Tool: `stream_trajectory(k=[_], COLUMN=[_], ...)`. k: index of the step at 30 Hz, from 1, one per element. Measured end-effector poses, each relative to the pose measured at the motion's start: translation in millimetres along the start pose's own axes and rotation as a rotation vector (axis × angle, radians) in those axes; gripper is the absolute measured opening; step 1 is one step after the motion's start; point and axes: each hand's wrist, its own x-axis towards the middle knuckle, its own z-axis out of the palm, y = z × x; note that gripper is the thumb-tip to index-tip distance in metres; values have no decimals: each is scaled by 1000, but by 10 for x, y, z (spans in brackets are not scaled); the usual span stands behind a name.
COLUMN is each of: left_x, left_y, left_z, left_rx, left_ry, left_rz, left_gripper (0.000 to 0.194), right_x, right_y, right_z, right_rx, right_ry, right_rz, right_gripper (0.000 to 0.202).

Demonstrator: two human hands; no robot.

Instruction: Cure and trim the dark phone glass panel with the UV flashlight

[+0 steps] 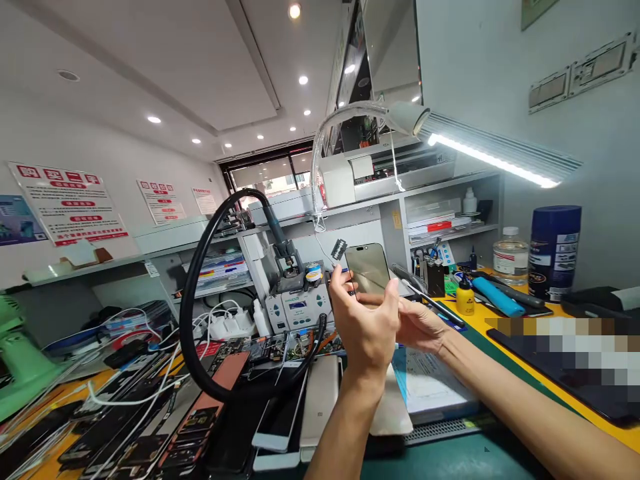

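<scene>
A smartphone (pixel 370 261) with a dark, reflective screen stands tilted up in front of me. My left hand (pixel 367 323) is curled around its lower left part, thumb raised in front of the screen. A dark slotted razor blade (pixel 339 250) sticks up at the fingertips on the phone's left side; how it is gripped is partly hidden. My right hand (pixel 421 323) closes on the phone's lower right, its fingers mostly covered by my left hand. Below the hands lie a gold phone back (pixel 320 400) and white papers (pixel 435 380).
A lit lamp (pixel 500 153) arches overhead. At left, a thick black hose (pixel 187 300) loops before a grey rework station (pixel 300 308). Dismantled phones (pixel 195 433) crowd the left bench. A yellow bottle (pixel 465 297), clear bottle (pixel 510 257) and blue can (pixel 555 253) stand right.
</scene>
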Motion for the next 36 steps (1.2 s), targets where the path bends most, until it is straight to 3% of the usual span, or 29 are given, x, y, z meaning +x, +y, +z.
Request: stream_trajectory(k=[7,12,18,22,26,29,36], left_x=[-44,69,296,424,467,466,453], left_y=[-128,-246,-370,-416,-465,-544,-702], left_z=[-295,-455,-606,-664,-681,-687,-696], left_rx=[-99,-201,-661,-842,-871,-878,-968], left_ry=[-120,-290,-655,-914,-987,-1029,-1144], left_rz=[63,-117,-351,-481,-596,-605,-577], left_gripper=[56,26,34,50,65,72,68], right_x=[-24,-21,-27,-9,8,17,25], right_y=[32,47,79,131,206,271,332], right_z=[-83,-67,35,174,308,370,456], right_rx=[131,206,310,361,403,436,490], right_ry=[-5,-66,-129,-184,-239,-261,-286], right_rz=[-34,-12,-4,18,44,59,127], right_gripper=[76,83,76,75,73,70,72])
